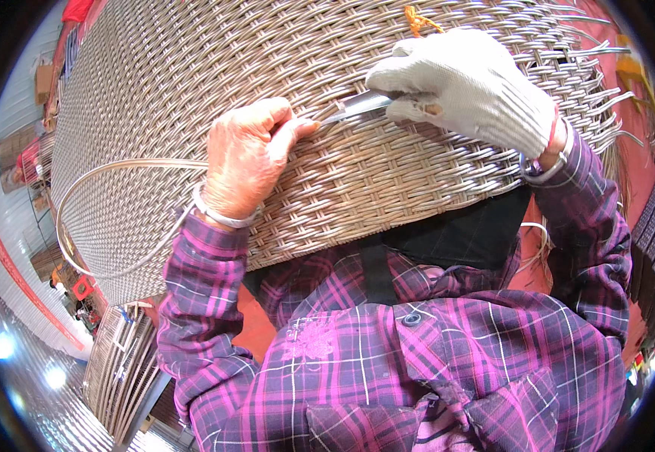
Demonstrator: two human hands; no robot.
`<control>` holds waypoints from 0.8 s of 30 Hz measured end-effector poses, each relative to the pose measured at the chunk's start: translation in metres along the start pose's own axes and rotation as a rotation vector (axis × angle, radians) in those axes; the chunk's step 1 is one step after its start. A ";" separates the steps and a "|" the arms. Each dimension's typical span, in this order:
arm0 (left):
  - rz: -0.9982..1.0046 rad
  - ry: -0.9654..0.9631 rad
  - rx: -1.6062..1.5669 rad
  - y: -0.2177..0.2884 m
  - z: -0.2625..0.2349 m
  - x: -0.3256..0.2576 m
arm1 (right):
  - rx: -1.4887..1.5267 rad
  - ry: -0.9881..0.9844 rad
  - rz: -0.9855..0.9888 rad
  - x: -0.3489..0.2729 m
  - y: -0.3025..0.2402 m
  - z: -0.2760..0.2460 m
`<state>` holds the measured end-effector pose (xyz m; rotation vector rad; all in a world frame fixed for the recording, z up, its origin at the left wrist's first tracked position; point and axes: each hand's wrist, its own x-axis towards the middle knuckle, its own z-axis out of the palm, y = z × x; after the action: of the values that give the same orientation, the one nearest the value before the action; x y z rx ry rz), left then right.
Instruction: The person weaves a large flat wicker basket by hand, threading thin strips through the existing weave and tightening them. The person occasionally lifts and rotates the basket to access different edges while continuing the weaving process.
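A large woven panel (388, 181) of beige-grey wicker lies before me, close to my body. My left hand (252, 154), bare, rests on it with thumb and forefinger pinched together. A loose beige strand (105, 167) makes a wide loop to the left and runs under this hand; the pinched part is mostly hidden by the fingers. In a white knit glove, my right hand (471, 94) grips a silver, tapering metal blade (358, 105). Its handle is hidden in the fist. The blade's point lies at the weave, just beside my left fingertips.
An orange tie (420, 21) is knotted through the weave beyond my right hand. Loose strand ends (614, 98) stick out along the panel's right edge. A bundle of curved strands (120, 369) stands at lower left. The red floor (629, 173) shows at the right.
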<state>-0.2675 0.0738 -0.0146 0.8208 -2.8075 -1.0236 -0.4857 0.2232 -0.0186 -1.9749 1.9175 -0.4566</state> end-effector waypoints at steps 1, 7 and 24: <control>0.045 0.044 0.036 0.003 0.003 -0.002 | -0.078 0.029 0.011 -0.002 -0.002 0.005; 0.396 0.304 0.283 0.023 0.016 -0.011 | -0.276 0.375 -0.106 -0.012 -0.014 0.025; 0.485 0.299 -0.173 0.043 0.039 0.028 | -0.243 0.193 0.020 -0.060 0.018 -0.027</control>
<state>-0.3195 0.1103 -0.0228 0.2266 -2.4377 -0.9470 -0.5158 0.2817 -0.0023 -2.1266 2.2009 -0.4406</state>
